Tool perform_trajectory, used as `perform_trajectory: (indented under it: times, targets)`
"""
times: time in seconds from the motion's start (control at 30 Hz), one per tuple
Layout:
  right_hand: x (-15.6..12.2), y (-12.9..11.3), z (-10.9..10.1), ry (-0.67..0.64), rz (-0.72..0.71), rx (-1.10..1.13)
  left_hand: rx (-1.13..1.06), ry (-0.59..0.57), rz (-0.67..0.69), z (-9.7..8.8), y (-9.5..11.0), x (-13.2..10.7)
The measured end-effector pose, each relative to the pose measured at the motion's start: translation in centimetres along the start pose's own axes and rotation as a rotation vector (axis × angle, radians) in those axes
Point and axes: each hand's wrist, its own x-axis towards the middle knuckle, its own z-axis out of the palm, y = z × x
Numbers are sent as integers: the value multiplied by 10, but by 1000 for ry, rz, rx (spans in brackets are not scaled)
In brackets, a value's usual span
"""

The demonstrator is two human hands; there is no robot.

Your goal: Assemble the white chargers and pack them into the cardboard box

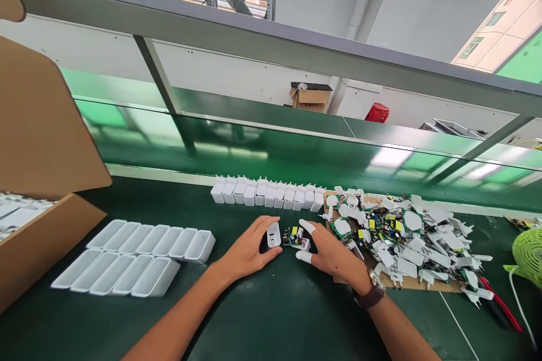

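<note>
My left hand [249,248] rests on the dark green table and pinches a small white charger shell [274,234] between thumb and fingers. My right hand [328,251], with white finger cots on thumb and forefinger and a watch on the wrist, holds a green circuit board [295,236] just right of the shell. The board's end points at the shell's open side, close to it. A row of white charger housings [266,192] stands just beyond both hands.
A heap of circuit boards with white plug caps [402,234] lies on cardboard at the right. White moulded trays [135,256] lie at the left beside an open cardboard box [38,225]. A green fan [529,251] and red-handled pliers [502,304] sit far right.
</note>
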Motion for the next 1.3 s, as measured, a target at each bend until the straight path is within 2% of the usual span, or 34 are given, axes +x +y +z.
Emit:
perform_trajectory:
  times: [0.1,0.17,0.33,0.47,0.53,0.63,0.7,0.83,0.9,1.07,1.2,1.3]
  targets:
    - [2,-3,1,-7,45,8,-8,-11,-11,-2,3,1]
    - [3,-6,4,34,48,5,-9,-11,-17,-3,4,2]
    - [-2,-2,8,158,-39,-23,2,-37,-69,-4,4,2]
    - [-4,5,12,127,-8,-8,9,-66,-101,-5,3,1]
    - [-4,7,14,117,-12,-24,4,-71,-84,-7,5,0]
    - [-2,7,18,170,-39,-20,-33,-89,-25,-8,8,0]
    - [-1,5,20,216,-39,22,-66,-68,-21,-5,8,1]
    - [1,1,23,272,46,183,-11,73,-133,5,3,3]
    - [2,-1,23,298,93,268,0,94,-163,7,1,3]
    - [2,-6,24,382,180,419,-62,-29,-155,2,3,3]
    - [1,-12,20,452,176,500,-90,-152,-120,0,8,6]
    - [-2,-18,16,497,102,512,-81,-82,-154,4,11,7]
